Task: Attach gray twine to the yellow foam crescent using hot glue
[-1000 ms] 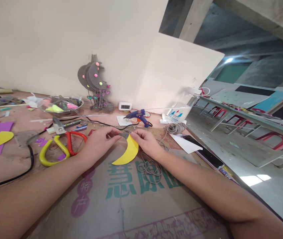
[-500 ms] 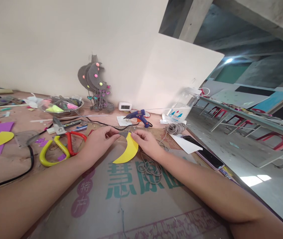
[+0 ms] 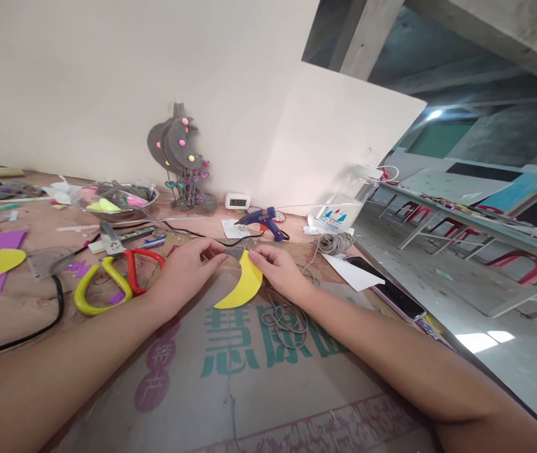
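My right hand (image 3: 279,269) pinches the upper tip of a yellow crescent-shaped sheet piece (image 3: 244,284), whose lower point hangs toward the left over the printed plastic sheet. Just left of it, my left hand (image 3: 192,270) has thumb and forefinger brought together. Something thin and grey shows between the two hands, but what the left fingertips hold is too small to make out. A loose tangle of grey cord (image 3: 288,324) lies below my right wrist, and its coil (image 3: 334,243) sits farther back.
Red-and-yellow-handled scissors (image 3: 102,294) lie beside my left forearm. A blue glue gun (image 3: 263,220) stands behind my hands. At the right are a phone (image 3: 398,296) and white paper (image 3: 353,272). A bowl (image 3: 126,211) and grey moon ornaments (image 3: 178,148) are along the wall.
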`<move>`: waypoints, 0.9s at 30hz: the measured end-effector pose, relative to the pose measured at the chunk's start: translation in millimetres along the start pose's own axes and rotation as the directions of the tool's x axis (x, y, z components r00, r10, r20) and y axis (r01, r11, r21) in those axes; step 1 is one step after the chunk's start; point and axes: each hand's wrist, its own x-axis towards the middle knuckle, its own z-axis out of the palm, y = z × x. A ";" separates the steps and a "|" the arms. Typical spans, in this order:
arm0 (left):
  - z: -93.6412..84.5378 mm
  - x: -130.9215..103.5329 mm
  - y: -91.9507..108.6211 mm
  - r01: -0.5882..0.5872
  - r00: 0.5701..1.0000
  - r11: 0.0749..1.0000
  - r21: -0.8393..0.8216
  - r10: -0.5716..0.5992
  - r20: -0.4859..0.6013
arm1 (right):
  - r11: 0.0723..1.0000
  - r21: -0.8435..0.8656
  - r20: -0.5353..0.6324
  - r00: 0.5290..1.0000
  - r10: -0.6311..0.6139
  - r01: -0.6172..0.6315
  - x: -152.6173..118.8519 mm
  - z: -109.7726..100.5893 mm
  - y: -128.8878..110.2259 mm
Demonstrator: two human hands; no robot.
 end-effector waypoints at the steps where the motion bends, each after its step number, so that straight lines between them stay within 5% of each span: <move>1: 0.1 0.1 -0.5 -0.001 1.000 1.000 -0.002 0.001 0.000 | 1.000 -0.003 0.000 1.000 0.001 -0.001 0.0 -0.1 0.2; 27: -1.7 0.0 1.1 -0.001 1.000 0.999 -0.049 0.001 -0.007 | 1.000 -0.020 -0.013 1.000 -0.007 0.007 0.0 0.0 -1.3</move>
